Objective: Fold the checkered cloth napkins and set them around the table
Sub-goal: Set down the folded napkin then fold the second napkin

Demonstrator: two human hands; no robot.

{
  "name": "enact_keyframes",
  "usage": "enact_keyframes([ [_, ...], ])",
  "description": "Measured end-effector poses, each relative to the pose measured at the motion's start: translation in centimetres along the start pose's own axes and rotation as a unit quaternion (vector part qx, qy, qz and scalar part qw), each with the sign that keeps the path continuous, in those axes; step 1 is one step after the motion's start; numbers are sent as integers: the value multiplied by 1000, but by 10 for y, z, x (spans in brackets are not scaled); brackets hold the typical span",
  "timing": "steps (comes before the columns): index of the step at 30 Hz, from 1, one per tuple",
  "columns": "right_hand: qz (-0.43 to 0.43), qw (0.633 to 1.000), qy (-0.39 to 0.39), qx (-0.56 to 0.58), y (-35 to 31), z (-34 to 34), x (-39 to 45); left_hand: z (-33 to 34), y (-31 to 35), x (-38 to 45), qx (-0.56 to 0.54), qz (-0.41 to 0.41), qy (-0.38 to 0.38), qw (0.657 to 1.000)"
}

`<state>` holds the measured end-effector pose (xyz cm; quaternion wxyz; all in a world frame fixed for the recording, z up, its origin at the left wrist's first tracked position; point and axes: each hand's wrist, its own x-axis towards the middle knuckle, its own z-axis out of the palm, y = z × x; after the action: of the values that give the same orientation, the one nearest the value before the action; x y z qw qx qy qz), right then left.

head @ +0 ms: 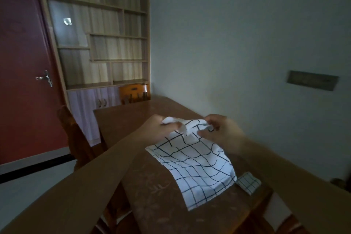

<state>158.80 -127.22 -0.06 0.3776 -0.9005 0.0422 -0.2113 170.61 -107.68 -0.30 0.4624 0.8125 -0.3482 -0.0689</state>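
Left fingers: I see the left hand pinched on the far-left corner of the large checkered napkin, the white fabric bunched up between thumb and fingers.
Right fingers: my right hand is curled on the far-right edge of the same napkin, gripping a fold of it; the fingertips are partly buried in cloth.
Napkin in hand: its far edge is lifted and crumpled between the two hands, while the rest drapes down toward me and lies on the counter, its near corner reaching close to the counter's near edge.
Second napkin: a smaller-checked cloth lies flat on the counter just right of the big one, its left side tucked under the large napkin's edge.
Counter: dark brown wood, running away from me toward the wall; the far half looks bare, though the light is dim.
In the way: both forearms cross the near counter, and the right one hides the counter's right side.
Chairs: one wooden chair stands against the counter's left side; another orange-backed chair sits at the far end.
Beyond: a wooden shelf unit behind the far chair, a red door to its left, a small plaque on the pale wall at right.
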Motion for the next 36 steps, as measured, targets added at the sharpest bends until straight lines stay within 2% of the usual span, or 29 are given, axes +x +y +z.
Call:
enact_keyframes([
  [3, -1, 999, 37, 22, 2, -21, -41, 11, 20, -27, 17, -15, -14, 1000],
  [7, 26, 998, 56, 6, -2, -44, -92, 19, 44, -57, 86, -48, -88, 991],
  [9, 30, 998, 58, 10, -9, -55, -107, 24, 56, -68, 99, -39, -112, 988],
  [13, 30, 999, 44, 12, -29, -71, -124, 32, 82, -82, 17, 60, -48, 997],
  [16, 31, 998, 49, 3, -43, -75, -131, 30, 98, -89, -30, 126, -10, 991],
  [23, 65, 995, 60, -43, -66, -51, -133, -7, 67, -98, -41, 107, 12, 993],
  [26, 55, 995, 48, -65, -80, -33, -126, -28, 51, -103, -6, 101, -41, 994],
  [28, 43, 996, 35, -63, -89, -22, -123, -37, 45, -104, -6, 126, -69, 990],
  [31, 35, 997, 17, -61, -98, -11, -122, -43, 40, -101, -59, 165, -32, 984],
  [36, 19, 1000, 8, -10, -105, 2, -118, -45, 35, -102, -93, 134, 6, 987],
])
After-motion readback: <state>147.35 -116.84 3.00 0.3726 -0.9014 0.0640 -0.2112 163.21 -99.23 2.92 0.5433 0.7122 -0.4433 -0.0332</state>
